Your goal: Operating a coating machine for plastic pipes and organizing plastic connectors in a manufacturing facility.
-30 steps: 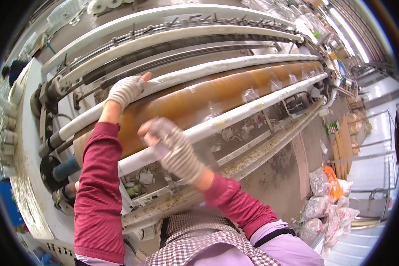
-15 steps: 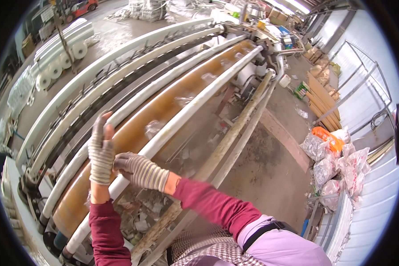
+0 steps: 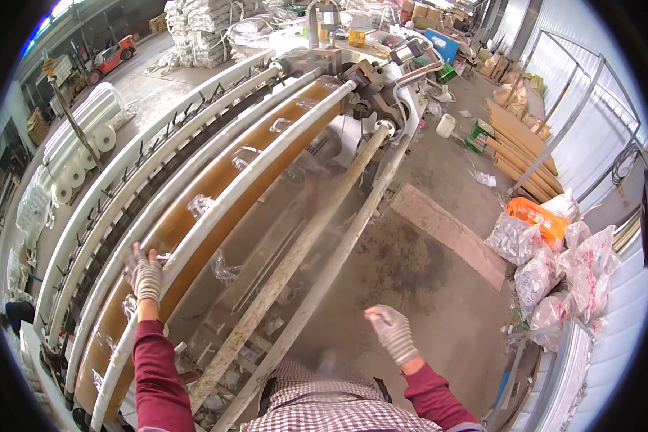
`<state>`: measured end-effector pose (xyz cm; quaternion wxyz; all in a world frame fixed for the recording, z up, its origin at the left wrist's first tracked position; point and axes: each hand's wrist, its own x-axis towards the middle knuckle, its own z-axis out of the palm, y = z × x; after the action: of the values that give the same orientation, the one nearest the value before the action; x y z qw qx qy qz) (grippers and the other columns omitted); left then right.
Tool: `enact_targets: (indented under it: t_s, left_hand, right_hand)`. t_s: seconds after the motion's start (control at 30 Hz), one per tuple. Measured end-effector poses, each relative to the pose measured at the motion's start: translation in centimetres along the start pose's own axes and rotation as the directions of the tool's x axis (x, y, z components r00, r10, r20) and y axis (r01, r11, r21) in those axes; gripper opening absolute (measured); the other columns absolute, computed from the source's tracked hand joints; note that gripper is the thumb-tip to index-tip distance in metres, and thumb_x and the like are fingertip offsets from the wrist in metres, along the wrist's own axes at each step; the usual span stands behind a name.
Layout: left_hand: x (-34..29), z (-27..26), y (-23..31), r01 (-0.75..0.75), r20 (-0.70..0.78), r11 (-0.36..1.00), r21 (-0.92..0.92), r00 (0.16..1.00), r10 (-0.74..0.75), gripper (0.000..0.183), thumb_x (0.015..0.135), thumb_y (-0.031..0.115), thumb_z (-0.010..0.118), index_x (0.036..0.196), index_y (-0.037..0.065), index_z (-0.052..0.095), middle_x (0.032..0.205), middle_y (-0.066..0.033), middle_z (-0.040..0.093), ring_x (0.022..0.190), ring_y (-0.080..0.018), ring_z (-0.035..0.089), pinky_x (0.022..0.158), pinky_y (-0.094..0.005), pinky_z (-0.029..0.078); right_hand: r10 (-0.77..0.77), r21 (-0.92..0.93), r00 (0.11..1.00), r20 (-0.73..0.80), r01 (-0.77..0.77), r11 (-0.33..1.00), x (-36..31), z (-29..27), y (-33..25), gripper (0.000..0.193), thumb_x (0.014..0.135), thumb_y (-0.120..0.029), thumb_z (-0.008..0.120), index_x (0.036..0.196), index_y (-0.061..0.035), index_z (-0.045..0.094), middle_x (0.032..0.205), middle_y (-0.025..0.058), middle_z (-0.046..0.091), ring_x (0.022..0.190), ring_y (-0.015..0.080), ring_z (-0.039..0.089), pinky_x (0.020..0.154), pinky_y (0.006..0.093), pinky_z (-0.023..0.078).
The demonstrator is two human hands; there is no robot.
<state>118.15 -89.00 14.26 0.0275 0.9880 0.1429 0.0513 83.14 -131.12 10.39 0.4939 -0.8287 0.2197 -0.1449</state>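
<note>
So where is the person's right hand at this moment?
In the head view the right hand is lower centre-right, gloved and raised over the dusty floor, off the machine, right of the two grimy rollers.

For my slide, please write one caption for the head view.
Gloved left hand rests on a long white metal roller beside amber film; gloved right hand hangs free.

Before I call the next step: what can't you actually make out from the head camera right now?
- Left hand: glove back faces the head camera, so its contact with the white roller is hidden.
- Right hand: in the air, motion-blurred; finger pose unclear.
- Amber film roll: near end hidden by the left sleeve.
- Machine drive end: too small for detail.
</note>
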Motion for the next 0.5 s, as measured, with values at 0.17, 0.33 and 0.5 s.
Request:
enact_targets:
  t_s: [0.17,0.33,0.5]
  left_hand:
    - [-0.5,-0.9,15.0,-0.392,-0.476,0.916,-0.085,0.824,0.308,0.055,0.088,0.031,0.054,0.139,0.015,0.036,0.145,-0.0152,0.033,0.134,-0.0337,0.029,0.11,-0.0504,0.019]
    - [-2.1,0.5,38.8,-0.783,-0.5,0.62,-0.047,0.556,0.664,0.056,0.087,0.034,0.056,0.137,0.016,0.039,0.143,-0.0144,0.034,0.135,-0.0308,0.028,0.111,-0.053,0.015]
    - [6.0,4.0,46.5,-0.62,-0.127,0.784,-0.035,0.781,0.612,0.061,0.09,0.047,0.047,0.141,0.015,0.036,0.148,-0.014,0.029,0.138,-0.0309,0.025,0.111,-0.0538,0.013]
  right_hand:
    - [0.031,0.088,1.0,0.005,-0.031,0.996,7.0,-4.2,3.8,0.013,0.086,-0.009,0.058,0.094,-0.0029,0.066,0.087,0.0087,0.067,0.08,0.0172,0.064,0.073,0.0275,0.05]
    - [-0.134,0.037,0.968,0.213,0.129,0.991,18.9,-6.6,1.1,0.014,0.087,-0.016,0.059,0.095,-0.0061,0.065,0.09,0.0122,0.064,0.084,0.0286,0.062,0.075,0.0337,0.049]
    - [0.008,-0.214,0.998,0.063,0.006,0.977,24.0,-17.6,5.8,0.018,0.086,-0.02,0.058,0.093,-0.0057,0.066,0.089,0.0113,0.065,0.086,0.0279,0.062,0.077,0.0331,0.048]
